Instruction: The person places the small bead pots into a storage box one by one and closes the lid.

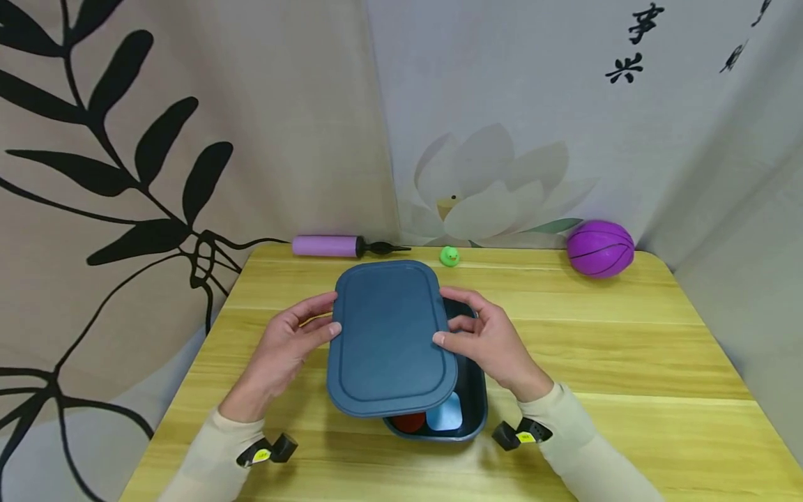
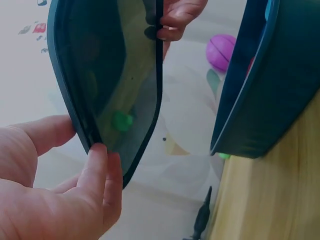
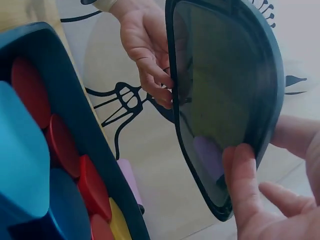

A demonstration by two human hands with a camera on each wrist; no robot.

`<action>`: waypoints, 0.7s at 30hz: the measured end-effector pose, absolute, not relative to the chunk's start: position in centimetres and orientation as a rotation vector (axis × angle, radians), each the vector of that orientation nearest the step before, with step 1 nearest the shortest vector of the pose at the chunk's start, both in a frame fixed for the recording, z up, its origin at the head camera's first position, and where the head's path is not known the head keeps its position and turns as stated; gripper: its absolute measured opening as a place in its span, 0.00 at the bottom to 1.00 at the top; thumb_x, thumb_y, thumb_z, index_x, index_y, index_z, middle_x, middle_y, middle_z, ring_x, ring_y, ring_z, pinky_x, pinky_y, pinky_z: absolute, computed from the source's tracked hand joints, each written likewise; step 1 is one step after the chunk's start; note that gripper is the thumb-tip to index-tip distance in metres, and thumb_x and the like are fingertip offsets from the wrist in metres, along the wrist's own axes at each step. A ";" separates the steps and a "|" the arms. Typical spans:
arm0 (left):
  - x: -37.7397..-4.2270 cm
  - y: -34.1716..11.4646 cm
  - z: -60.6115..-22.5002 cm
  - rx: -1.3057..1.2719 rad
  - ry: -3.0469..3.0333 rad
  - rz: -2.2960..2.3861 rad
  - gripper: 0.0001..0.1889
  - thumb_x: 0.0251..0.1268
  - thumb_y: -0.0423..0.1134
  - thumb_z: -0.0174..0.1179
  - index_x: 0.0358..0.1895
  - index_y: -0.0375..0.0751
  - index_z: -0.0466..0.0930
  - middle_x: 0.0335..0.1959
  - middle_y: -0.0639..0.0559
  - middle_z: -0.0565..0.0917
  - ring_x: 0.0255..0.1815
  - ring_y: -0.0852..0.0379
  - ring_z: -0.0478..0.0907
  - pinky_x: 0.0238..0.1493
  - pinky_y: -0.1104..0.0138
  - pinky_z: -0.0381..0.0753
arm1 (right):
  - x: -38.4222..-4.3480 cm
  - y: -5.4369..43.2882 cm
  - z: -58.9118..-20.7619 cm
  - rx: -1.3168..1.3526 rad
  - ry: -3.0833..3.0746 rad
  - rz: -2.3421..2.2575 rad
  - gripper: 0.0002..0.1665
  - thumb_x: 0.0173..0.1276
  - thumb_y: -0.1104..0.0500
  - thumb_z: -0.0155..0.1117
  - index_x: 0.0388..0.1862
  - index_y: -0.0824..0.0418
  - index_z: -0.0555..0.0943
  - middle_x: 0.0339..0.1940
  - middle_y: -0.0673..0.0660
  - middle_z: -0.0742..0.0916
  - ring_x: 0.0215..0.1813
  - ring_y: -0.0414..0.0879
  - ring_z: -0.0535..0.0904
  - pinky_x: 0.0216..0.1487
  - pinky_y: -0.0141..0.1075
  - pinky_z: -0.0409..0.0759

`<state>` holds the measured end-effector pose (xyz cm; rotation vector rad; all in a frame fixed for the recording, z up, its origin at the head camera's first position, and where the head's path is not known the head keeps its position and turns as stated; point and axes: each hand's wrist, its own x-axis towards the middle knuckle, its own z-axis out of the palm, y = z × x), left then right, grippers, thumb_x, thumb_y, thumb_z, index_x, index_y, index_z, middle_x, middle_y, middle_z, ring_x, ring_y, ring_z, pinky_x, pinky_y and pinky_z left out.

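A dark blue rectangular lid (image 1: 390,338) is held by its two long edges above a dark blue box (image 1: 480,397). My left hand (image 1: 279,355) pinches the lid's left edge between thumb and fingers. On the opposite edge, my right hand (image 1: 495,341) grips it the same way. The lid is apart from the box and covers much of it in the head view. Inside the box, the right wrist view shows a light blue block (image 3: 22,160), several red pieces (image 3: 62,145), a darker blue piece (image 3: 70,205) and a yellow piece (image 3: 119,220).
Along the back edge of the wooden table (image 1: 602,390) lie a purple hand pump (image 1: 326,245) with a black nozzle, a small green duck (image 1: 449,256) and a purple ball (image 1: 600,249). A printed curtain (image 1: 282,104) hangs behind the table.
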<state>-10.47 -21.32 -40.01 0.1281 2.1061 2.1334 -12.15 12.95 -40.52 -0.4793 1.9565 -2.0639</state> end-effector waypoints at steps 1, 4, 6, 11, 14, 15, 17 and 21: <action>-10.5 -21.2 -40.1 0.138 2.101 2.134 0.32 0.72 0.30 0.67 0.77 0.32 0.69 0.63 0.53 0.79 0.61 0.60 0.82 0.57 0.71 0.85 | -12.1 13.1 -40.6 -0.472 1.957 -2.057 0.44 0.67 0.67 0.75 0.80 0.59 0.69 0.43 0.60 0.89 0.40 0.44 0.89 0.46 0.36 0.89; -10.4 -21.0 -40.4 0.164 2.090 2.102 0.34 0.71 0.29 0.67 0.78 0.36 0.68 0.65 0.52 0.78 0.59 0.59 0.81 0.55 0.71 0.85 | -11.9 13.6 -40.7 -0.450 1.987 -2.021 0.45 0.67 0.65 0.75 0.81 0.57 0.67 0.46 0.60 0.89 0.38 0.45 0.89 0.48 0.36 0.89; -10.4 -20.8 -40.5 0.184 2.082 2.064 0.36 0.70 0.29 0.68 0.80 0.40 0.67 0.70 0.50 0.75 0.57 0.59 0.81 0.53 0.71 0.86 | -11.8 14.0 -40.8 -0.441 2.021 -1.991 0.46 0.67 0.64 0.77 0.82 0.56 0.67 0.51 0.63 0.87 0.37 0.45 0.89 0.48 0.36 0.89; -10.2 -20.2 -41.0 0.227 2.029 1.983 0.42 0.67 0.29 0.71 0.83 0.51 0.64 0.80 0.47 0.65 0.53 0.57 0.81 0.51 0.68 0.87 | -11.6 15.2 -41.3 -0.437 2.089 -1.924 0.48 0.66 0.63 0.78 0.83 0.57 0.66 0.68 0.64 0.77 0.39 0.45 0.88 0.46 0.35 0.88; -10.3 -19.7 -41.5 0.240 1.997 1.948 0.44 0.68 0.30 0.71 0.84 0.54 0.61 0.82 0.47 0.62 0.51 0.56 0.82 0.52 0.66 0.87 | -11.5 16.0 -41.7 -0.422 2.161 -1.867 0.49 0.66 0.61 0.79 0.83 0.57 0.66 0.69 0.63 0.75 0.42 0.44 0.87 0.43 0.35 0.88; -10.3 -19.5 -41.7 0.243 1.997 1.934 0.44 0.68 0.31 0.71 0.85 0.55 0.60 0.82 0.47 0.61 0.51 0.56 0.82 0.52 0.66 0.87 | -11.5 16.3 -41.8 -0.415 2.188 -1.848 0.49 0.65 0.61 0.79 0.83 0.57 0.67 0.68 0.63 0.76 0.42 0.44 0.86 0.42 0.34 0.88; -10.3 -19.1 -42.1 0.251 2.006 1.906 0.44 0.69 0.32 0.70 0.85 0.54 0.59 0.83 0.46 0.61 0.52 0.55 0.83 0.53 0.65 0.87 | -11.4 16.7 -42.2 -0.397 2.244 -1.804 0.50 0.65 0.59 0.80 0.82 0.58 0.67 0.66 0.63 0.78 0.42 0.43 0.85 0.41 0.33 0.87; -10.5 -18.3 -42.9 0.254 2.048 1.869 0.42 0.70 0.33 0.70 0.84 0.52 0.61 0.80 0.43 0.65 0.54 0.52 0.84 0.54 0.64 0.87 | -11.4 17.3 -42.7 -0.356 2.317 -1.755 0.49 0.64 0.58 0.81 0.82 0.59 0.68 0.63 0.63 0.80 0.41 0.44 0.83 0.41 0.32 0.86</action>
